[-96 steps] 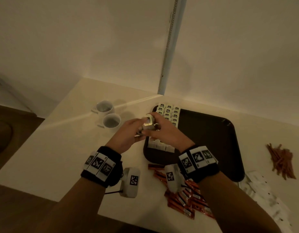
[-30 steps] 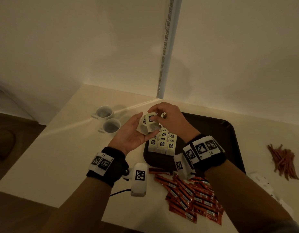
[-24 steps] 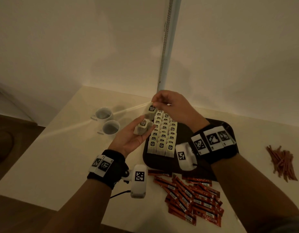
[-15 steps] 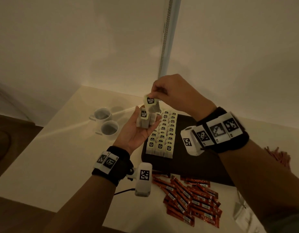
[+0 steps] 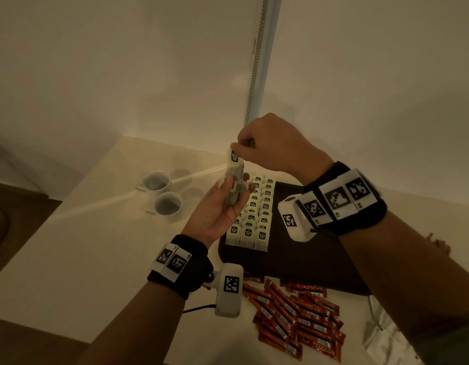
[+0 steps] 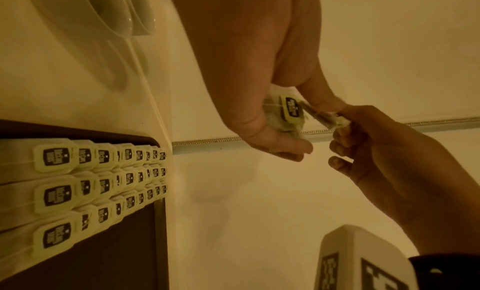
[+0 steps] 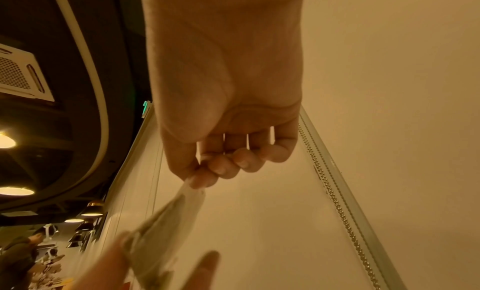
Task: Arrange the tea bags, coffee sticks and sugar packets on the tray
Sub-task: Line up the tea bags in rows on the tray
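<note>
My left hand (image 5: 220, 204) is palm up over the tray's left edge and holds a small stack of tea bags (image 5: 234, 192) under its thumb (image 6: 275, 144). My right hand (image 5: 267, 146), just above it, pinches the top of one tea bag (image 5: 234, 156) with a yellow-green tag; that bag's lower end still touches the stack. In the right wrist view the pinched tea bag (image 7: 189, 197) hangs blurred below the fingertips. The dark tray (image 5: 307, 256) carries three neat rows of tea bags (image 5: 254, 214) along its left side. Red coffee sticks (image 5: 294, 309) lie loose on the table before the tray.
Two white cups (image 5: 162, 193) stand left of the tray. White sugar packets (image 5: 386, 343) lie at the lower right, brown sticks (image 5: 439, 243) partly hidden behind my right arm. Walls close the table's far side. The tray's right part (image 5: 320, 270) is bare.
Both hands have risen from the tea bag rows. My right hand has drawn one tea bag upward out of the stack in my left palm.
</note>
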Demonstrator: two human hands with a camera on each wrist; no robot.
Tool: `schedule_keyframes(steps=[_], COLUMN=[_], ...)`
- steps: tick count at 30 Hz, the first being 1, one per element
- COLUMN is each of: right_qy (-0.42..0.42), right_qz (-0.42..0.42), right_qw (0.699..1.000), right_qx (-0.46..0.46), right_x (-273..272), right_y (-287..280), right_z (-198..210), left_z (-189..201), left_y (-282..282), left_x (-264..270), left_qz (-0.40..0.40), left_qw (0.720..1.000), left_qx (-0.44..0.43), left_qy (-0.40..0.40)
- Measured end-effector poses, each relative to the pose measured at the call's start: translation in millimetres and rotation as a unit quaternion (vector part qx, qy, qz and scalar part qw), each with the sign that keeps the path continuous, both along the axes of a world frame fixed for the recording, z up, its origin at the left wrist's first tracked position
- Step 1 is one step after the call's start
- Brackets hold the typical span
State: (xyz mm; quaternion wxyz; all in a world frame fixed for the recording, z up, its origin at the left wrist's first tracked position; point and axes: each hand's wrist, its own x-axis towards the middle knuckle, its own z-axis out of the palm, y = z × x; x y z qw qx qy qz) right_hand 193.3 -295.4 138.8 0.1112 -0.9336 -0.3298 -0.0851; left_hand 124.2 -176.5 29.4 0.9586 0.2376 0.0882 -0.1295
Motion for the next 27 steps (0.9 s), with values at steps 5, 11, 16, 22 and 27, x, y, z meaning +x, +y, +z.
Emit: schedule_keyframes(steps=[5, 11, 16, 22, 27], right_qy=[0.032, 0.014, -0.014, -0.001, 0.041], right_qz=[0.018, 0.029, 0.025, 0.017, 0.023], right_qw=[0.997, 0.994, 0.994, 0.997, 0.988], right_qx=[0.074, 0.106, 0.103, 0.07, 0.15], right_x=[5, 7, 9, 7, 7], right_y=[-1, 0, -5, -6, -9], right_z=[-2, -8, -7, -16, -17], left_z=[-1, -7, -12, -6, -1], left_y=[-2, -4, -1, -3, -7], left_x=[4, 9, 11, 9, 9], left_qz=[0.006, 0.018, 0.029, -0.019, -0.013], left_qw=[0.999, 0.996, 0.99, 1.0, 0.999], left_qx=[-0.034, -0.07, -0.116, 0.003, 0.027], left_qy=[0.015, 0.045, 0.075, -0.016, -0.019])
